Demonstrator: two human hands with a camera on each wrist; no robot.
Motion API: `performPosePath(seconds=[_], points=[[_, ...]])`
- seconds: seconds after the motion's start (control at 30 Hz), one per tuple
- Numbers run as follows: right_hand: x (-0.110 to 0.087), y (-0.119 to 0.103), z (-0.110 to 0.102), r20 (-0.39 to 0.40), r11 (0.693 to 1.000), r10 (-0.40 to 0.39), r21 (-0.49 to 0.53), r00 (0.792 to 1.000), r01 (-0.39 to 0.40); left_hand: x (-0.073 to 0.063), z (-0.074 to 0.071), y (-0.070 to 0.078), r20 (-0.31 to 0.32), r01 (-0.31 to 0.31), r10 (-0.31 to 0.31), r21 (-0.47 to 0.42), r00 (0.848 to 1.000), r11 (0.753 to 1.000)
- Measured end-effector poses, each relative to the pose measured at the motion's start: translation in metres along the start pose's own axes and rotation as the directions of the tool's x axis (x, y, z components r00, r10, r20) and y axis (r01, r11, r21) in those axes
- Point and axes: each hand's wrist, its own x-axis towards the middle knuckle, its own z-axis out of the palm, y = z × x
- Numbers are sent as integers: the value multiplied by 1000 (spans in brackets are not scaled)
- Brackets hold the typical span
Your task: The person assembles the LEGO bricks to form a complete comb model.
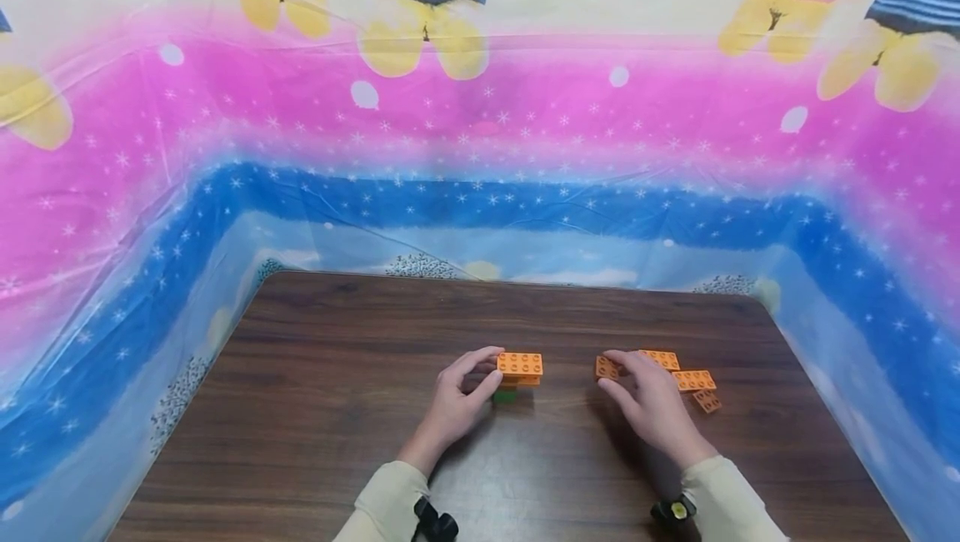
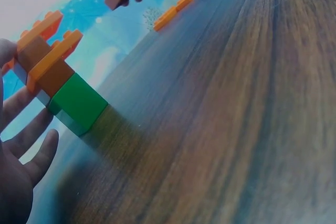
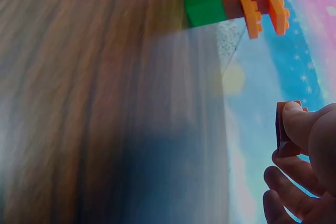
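A tower of toy building bricks stands upright on the table, left of my right hand. Its base is a green brick (image 2: 81, 100); brown bricks (image 2: 56, 78) and flat orange bricks (image 1: 520, 363) alternate above. My left hand (image 1: 456, 398) holds the tower near its top from the left, thumb and index finger on it, the other fingers spread beside it. Between thumb and fingers, my right hand (image 1: 648, 400) pinches a small brown brick (image 1: 607, 368) in the air. The right wrist view shows that brown brick (image 3: 281, 142) apart from the tower.
Right of my right hand lie two flat orange bricks (image 1: 694, 380) and a loose brown brick (image 1: 707, 400). The dark wooden table (image 1: 337, 442) ends at a printed cloth (image 1: 480, 125) behind and at both sides.
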Motion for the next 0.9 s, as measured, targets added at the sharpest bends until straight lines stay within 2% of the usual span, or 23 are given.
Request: performPosePath(seconds=[0.53, 0.9], points=[[30, -44, 10, -11, 992, -45, 117, 999, 46, -1, 0, 3, -5, 7, -7, 27, 1000, 1000], [43, -68, 20, 7, 980, -85, 184, 996, 82, 0, 1, 1, -3, -27, 27, 6, 1000, 1000]])
